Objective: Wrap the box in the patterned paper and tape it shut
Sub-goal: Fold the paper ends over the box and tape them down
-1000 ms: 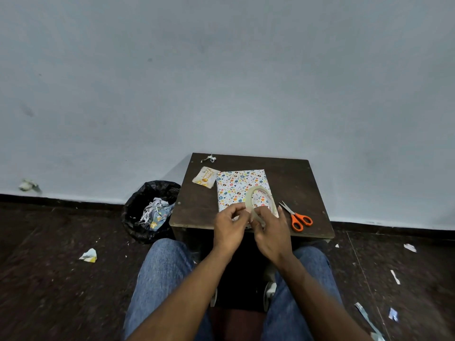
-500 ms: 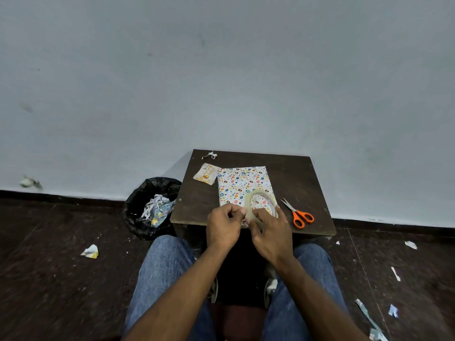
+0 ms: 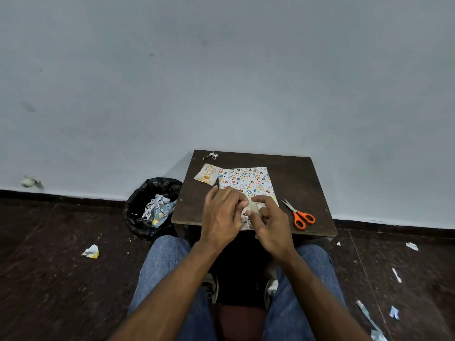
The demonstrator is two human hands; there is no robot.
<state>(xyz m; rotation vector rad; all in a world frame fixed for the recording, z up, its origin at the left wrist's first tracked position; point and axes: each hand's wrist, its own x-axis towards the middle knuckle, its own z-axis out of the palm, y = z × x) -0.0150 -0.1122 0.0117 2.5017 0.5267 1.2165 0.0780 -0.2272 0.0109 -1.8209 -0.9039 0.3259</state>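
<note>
A flat box wrapped in white paper with coloured prints (image 3: 246,180) lies on a small dark wooden table (image 3: 295,178). Both hands hover over its near end. My right hand (image 3: 269,223) holds a roll of clear tape (image 3: 254,208), which is mostly hidden between the fingers. My left hand (image 3: 222,212) has curled fingers that pinch at the roll's edge where the tape end is. The near edge of the box is covered by my hands.
Orange-handled scissors (image 3: 299,216) lie on the table to the right of the box. A small printed card (image 3: 208,174) and a paper scrap (image 3: 211,155) sit at the table's far left. A black bin (image 3: 150,207) with paper cuttings stands left of the table. Scraps litter the floor.
Both hands have risen a little over the box's near end. The tape roll, earlier seen as an open ring, is now turned and mostly hidden between my fingers.
</note>
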